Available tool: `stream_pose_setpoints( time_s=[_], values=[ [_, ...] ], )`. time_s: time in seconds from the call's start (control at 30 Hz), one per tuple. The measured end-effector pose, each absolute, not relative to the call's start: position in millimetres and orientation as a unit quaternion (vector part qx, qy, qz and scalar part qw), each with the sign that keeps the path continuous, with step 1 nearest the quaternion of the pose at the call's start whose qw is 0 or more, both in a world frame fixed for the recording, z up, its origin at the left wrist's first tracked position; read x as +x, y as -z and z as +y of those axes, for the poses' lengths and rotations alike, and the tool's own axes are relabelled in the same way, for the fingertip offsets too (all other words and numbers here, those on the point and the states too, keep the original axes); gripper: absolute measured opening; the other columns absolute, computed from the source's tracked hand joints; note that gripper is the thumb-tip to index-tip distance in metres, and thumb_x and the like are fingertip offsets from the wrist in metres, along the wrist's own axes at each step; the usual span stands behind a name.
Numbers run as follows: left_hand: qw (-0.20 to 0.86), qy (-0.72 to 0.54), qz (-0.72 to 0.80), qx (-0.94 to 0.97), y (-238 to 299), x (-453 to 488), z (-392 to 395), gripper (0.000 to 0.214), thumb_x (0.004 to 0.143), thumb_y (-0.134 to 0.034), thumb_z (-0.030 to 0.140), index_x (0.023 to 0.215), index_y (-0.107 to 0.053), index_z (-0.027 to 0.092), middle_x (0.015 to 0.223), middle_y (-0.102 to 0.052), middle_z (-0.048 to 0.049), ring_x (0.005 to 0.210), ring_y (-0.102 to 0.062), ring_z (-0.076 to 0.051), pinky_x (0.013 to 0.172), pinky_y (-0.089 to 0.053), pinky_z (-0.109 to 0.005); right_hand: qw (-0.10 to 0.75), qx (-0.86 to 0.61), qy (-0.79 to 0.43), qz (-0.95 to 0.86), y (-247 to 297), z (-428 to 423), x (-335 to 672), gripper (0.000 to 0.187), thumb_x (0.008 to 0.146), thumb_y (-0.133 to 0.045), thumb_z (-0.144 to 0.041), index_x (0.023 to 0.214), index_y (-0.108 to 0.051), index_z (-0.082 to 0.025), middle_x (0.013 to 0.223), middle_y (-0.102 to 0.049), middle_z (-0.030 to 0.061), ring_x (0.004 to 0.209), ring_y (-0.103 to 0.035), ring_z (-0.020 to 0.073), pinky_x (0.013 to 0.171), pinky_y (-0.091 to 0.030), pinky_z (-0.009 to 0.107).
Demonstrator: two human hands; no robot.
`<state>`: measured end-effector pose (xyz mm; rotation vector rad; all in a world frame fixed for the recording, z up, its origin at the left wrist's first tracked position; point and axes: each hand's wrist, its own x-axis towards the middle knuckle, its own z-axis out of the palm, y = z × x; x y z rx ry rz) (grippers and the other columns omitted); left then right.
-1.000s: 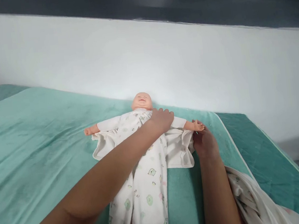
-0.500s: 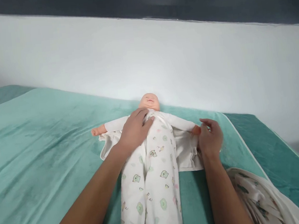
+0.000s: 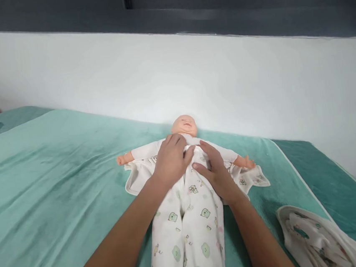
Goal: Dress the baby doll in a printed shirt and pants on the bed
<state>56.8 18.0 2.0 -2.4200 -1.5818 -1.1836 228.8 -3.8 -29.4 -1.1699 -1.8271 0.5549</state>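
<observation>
A baby doll point(image 3: 184, 125) lies on its back with its head towards the wall and its arms stretched out sideways. Printed white baby trousers point(image 3: 189, 233) cover its legs and reach up over its belly. My left hand point(image 3: 172, 161) rests on the doll's chest at the top of the trousers, thumb apart from the fingers. Opposite it, my right hand point(image 3: 214, 170) lies on the other side of the trousers' top, thumb and forefinger spread. Under the doll's arms a white printed baby top point(image 3: 251, 179) is spread out; its middle is hidden beneath the body.
A light green sheet point(image 3: 61, 195) covers the bed, with soft creases at left. Crumpled white printed cloth point(image 3: 320, 237) lies at the lower right. Behind the doll's head stands a white wall point(image 3: 128, 79), below a dark window frame point(image 3: 60, 19) with bars.
My right hand has left the doll's hand at the right and come inward onto the trousers' top. The top's right side now lies spread further out. My left hand stays on the chest.
</observation>
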Motion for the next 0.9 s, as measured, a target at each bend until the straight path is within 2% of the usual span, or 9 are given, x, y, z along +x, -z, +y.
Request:
stream_pose_setpoints(
  time_s=[0.07, 0.17, 0.27, 0.37, 0.47, 0.6, 0.73, 0.9],
  values=[
    [0.061, 0.368, -0.488, -0.789, -2.6, 59.9, 14.6, 0.032, 0.100, -0.041, 0.034, 0.074, -0.055, 0.020, 0.084, -0.064, -0.0064, 0.089, -0.056, -0.022, 0.079, -0.042, -0.036, 0.433, -0.468, -0.183, -0.749, 28.0, -4.3, 228.4, 0.050, 0.086, -0.065, -0.053, 0.129, -0.052, -0.031, 0.149, -0.039, 0.0082, 0.140, -0.034, 0.0296, 0.115, -0.029, 0.054],
    [0.093, 0.372, -0.465, -0.797, -2.1, 61.8, 11.6, 0.041, 0.101, -0.038, 0.035, 0.065, -0.050, 0.021, 0.065, -0.058, -0.0031, 0.073, -0.053, -0.019, 0.071, -0.037, -0.034, 0.435, -0.468, -0.134, -0.757, 24.2, -6.2, 226.2, 0.043, 0.084, -0.068, -0.053, 0.117, -0.058, -0.029, 0.131, -0.047, 0.0091, 0.125, -0.043, 0.0296, 0.108, -0.037, 0.051],
    [0.080, 0.391, -0.456, -0.795, 0.3, 60.8, 11.1, 0.044, 0.102, -0.036, 0.035, 0.061, -0.046, 0.021, 0.057, -0.053, -0.0009, 0.061, -0.047, -0.016, 0.066, -0.035, -0.032, 0.424, -0.468, -0.096, -0.770, 20.3, -8.1, 223.8, 0.031, 0.085, -0.068, -0.050, 0.106, -0.061, -0.028, 0.110, -0.055, 0.0066, 0.107, -0.048, 0.0275, 0.096, -0.043, 0.047],
    [0.067, 0.394, -0.477, -0.783, 2.5, 59.0, 10.6, 0.047, 0.101, -0.034, 0.037, 0.058, -0.043, 0.021, 0.053, -0.050, -0.0004, 0.053, -0.042, -0.014, 0.061, -0.032, -0.031, 0.421, -0.464, -0.072, -0.776, 18.4, -9.3, 222.2, 0.020, 0.088, -0.065, -0.046, 0.088, -0.061, -0.026, 0.089, -0.058, 0.0037, 0.091, -0.049, 0.0246, 0.084, -0.043, 0.042],
    [0.060, 0.371, -0.511, -0.773, 3.3, 57.2, 9.8, 0.048, 0.100, -0.034, 0.039, 0.058, -0.045, 0.021, 0.051, -0.052, -0.0009, 0.051, -0.042, -0.014, 0.058, -0.028, -0.030, 0.420, -0.464, -0.060, -0.778, 18.3, -10.0, 221.8, 0.032, 0.090, -0.062, -0.047, 0.070, -0.053, -0.024, 0.071, -0.054, 0.0010, 0.077, -0.047, 0.0208, 0.078, -0.041, 0.038],
    [0.039, 0.345, -0.545, -0.763, 6.3, 50.3, 8.7, 0.046, 0.099, -0.035, 0.042, 0.060, -0.049, 0.021, 0.051, -0.055, -0.0019, 0.052, -0.046, -0.015, 0.056, -0.022, -0.031, 0.415, -0.511, -0.069, -0.750, 18.6, -10.1, 223.9, 0.050, 0.088, -0.061, -0.054, 0.056, -0.038, -0.022, 0.056, -0.042, -0.0026, 0.065, -0.043, 0.0168, 0.072, -0.037, 0.034],
    [0.007, 0.344, -0.561, -0.753, 16.1, 31.6, 2.7, 0.049, 0.097, -0.037, 0.046, 0.057, -0.046, 0.021, 0.050, -0.053, -0.0016, 0.052, -0.047, -0.016, 0.056, -0.021, -0.031, 0.419, -0.529, -0.137, -0.725, 18.5, -9.7, 230.8, 0.056, 0.085, -0.062, -0.054, 0.054, -0.028, -0.022, 0.055, -0.035, -0.0035, 0.063, -0.040, 0.0149, 0.065, -0.034, 0.031],
    [-0.047, 0.343, -0.583, -0.735, 30.7, 2.5, -11.7, 0.050, 0.096, -0.037, 0.050, 0.055, -0.043, 0.022, 0.052, -0.053, -0.0009, 0.055, -0.050, -0.016, 0.059, -0.026, -0.031, 0.394, -0.533, -0.267, -0.700, 22.2, -16.7, 243.5, 0.054, 0.084, -0.058, -0.059, 0.055, -0.033, -0.022, 0.058, -0.036, -0.0037, 0.061, -0.037, 0.0126, 0.057, -0.031, 0.028]
  ],
)
